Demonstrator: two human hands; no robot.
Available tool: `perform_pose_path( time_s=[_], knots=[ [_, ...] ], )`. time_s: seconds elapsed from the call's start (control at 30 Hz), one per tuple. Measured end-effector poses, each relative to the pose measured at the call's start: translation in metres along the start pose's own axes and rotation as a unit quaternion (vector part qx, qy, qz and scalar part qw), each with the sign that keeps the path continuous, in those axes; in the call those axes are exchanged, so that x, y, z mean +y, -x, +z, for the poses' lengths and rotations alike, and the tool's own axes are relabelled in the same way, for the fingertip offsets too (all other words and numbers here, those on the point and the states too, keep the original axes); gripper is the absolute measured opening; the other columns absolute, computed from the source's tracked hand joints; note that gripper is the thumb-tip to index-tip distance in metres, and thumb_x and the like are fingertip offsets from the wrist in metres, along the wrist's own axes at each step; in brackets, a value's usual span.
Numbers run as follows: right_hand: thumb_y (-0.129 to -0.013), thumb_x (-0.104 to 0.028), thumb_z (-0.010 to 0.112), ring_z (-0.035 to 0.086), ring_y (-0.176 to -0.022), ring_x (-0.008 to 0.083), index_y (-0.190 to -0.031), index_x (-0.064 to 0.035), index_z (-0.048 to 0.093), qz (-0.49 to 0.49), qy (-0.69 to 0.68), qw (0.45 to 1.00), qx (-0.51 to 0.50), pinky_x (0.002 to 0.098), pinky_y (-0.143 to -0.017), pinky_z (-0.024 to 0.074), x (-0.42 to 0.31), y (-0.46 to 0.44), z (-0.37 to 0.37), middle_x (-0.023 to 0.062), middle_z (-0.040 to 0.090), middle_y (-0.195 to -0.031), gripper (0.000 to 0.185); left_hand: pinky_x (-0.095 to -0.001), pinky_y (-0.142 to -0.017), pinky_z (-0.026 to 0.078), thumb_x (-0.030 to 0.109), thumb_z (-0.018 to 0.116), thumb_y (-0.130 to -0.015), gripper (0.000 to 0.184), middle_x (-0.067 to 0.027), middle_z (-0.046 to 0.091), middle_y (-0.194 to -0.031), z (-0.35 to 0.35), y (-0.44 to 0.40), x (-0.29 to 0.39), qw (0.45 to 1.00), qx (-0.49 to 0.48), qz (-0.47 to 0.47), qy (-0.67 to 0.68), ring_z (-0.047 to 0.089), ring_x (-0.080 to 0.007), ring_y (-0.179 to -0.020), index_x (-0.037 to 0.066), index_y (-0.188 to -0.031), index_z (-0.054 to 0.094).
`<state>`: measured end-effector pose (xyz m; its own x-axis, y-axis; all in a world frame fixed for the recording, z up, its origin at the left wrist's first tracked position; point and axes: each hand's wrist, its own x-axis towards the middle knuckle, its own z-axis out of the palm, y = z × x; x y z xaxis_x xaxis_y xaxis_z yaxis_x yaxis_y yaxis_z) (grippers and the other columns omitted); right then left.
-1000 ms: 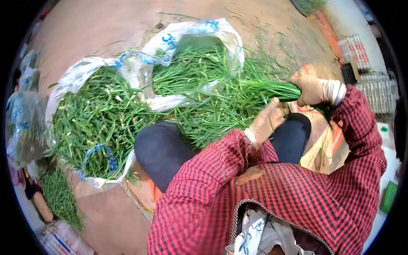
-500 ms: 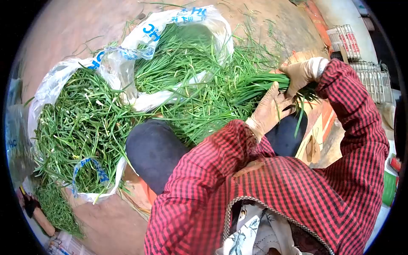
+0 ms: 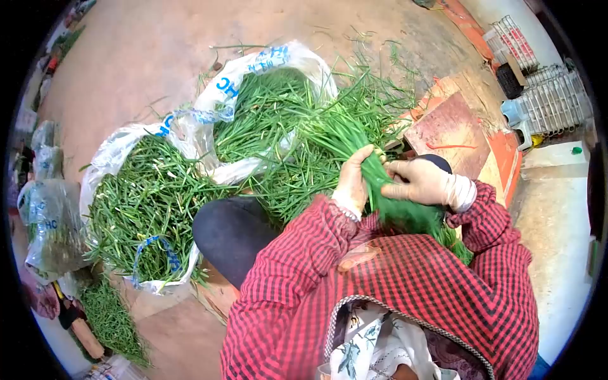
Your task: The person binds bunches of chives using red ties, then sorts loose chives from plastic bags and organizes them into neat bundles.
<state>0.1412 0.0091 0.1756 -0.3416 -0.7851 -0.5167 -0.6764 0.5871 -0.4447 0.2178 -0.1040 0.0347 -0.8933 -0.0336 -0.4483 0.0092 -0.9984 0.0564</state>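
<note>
A bunch of long green stalks (image 3: 373, 174) lies across my lap, its far part reaching toward the heap of loose greens. My left hand (image 3: 353, 176), gloved, is wrapped round the bunch from the left. On its right side my gloved right hand (image 3: 415, 181) has its fingers closed on the same stalks, just below pale ends. The near part of the bunch hangs over my checked garment and is blurred. Beyond my knees, a white plastic bag (image 3: 237, 172) holds more greens, and loose greens (image 3: 297, 183) lie beside it.
Another open bag (image 3: 111, 149) with cut greens stands at the left. A filled clear bag (image 3: 47, 221) and more greens (image 3: 111, 316) are at the far left. A reddish board (image 3: 449, 133) lies beyond my right knee; wire racks (image 3: 551, 101) stand at the right.
Both hands have come nearer to my body and to the left with the bunch, which now hangs over my lap. The reddish board has come into view.
</note>
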Motion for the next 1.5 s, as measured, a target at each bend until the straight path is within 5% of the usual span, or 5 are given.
perform_pose_path(
  time_s=[0.57,0.77,1.1,1.23,1.5],
  knots=[
    [-0.083,-0.021,0.073,0.065,-0.082,0.015,-0.113,-0.0073,0.064,-0.172,-0.81,0.523,0.201,0.0309,-0.075,0.0537,-0.029,-0.092,0.008,0.0033,0.068,-0.099,0.034,-0.0231,-0.062,0.044,-0.001,0.058,-0.077,0.044,-0.0089,0.069,-0.107,0.019,0.175,0.055,0.862,0.046,0.039,-0.504,0.055,-0.0075,-0.073,-0.001,-0.122,0.056],
    [-0.09,-0.025,0.066,0.06,-0.086,0.0154,-0.115,-0.0007,0.064,-0.142,-0.392,0.882,0.221,0.0305,-0.08,0.0479,0.011,-0.114,0.004,0.0054,0.068,-0.101,0.035,-0.0209,-0.052,0.041,-0.004,0.06,-0.074,0.048,-0.0083,0.068,-0.105,0.01,0.225,0.066,0.835,0.059,0.11,-0.536,0.055,-0.0082,-0.064,0.0,-0.122,0.055],
    [-0.093,-0.022,0.058,0.062,-0.076,0.0167,-0.116,-0.0002,0.061,0.016,-0.467,0.754,0.461,0.0332,-0.071,0.052,0.043,-0.094,-0.036,0.0091,0.067,-0.089,0.032,-0.0218,-0.048,0.041,-0.004,0.065,-0.071,0.041,-0.0087,0.068,-0.092,0.007,0.262,0.06,0.871,0.124,0.122,-0.46,0.053,-0.0096,-0.056,-0.002,-0.112,0.059],
    [-0.087,-0.038,0.067,0.064,-0.077,0.0203,-0.124,0.0004,0.056,0.01,-0.161,0.978,0.134,0.0335,-0.071,0.0531,0.083,-0.087,-0.026,0.0149,0.067,-0.094,0.054,-0.0208,-0.05,0.044,-0.003,0.065,-0.072,0.041,-0.01,0.069,-0.095,0.003,0.274,0.071,0.848,0.17,0.171,-0.472,0.054,-0.0095,-0.056,-0.001,-0.113,0.06],
    [-0.082,-0.056,0.063,0.065,-0.082,0.0359,-0.111,0.0011,0.06,-0.162,-0.137,0.972,0.104,0.0417,-0.074,0.0505,-0.048,-0.062,0.022,0.0185,0.067,-0.084,0.064,-0.025,-0.082,0.049,0.001,0.066,-0.077,0.047,-0.004,0.066,-0.105,-0.01,0.241,0.06,0.79,0.199,0.239,-0.529,0.061,-0.0115,-0.093,0.0,-0.122,0.055]
  ],
)
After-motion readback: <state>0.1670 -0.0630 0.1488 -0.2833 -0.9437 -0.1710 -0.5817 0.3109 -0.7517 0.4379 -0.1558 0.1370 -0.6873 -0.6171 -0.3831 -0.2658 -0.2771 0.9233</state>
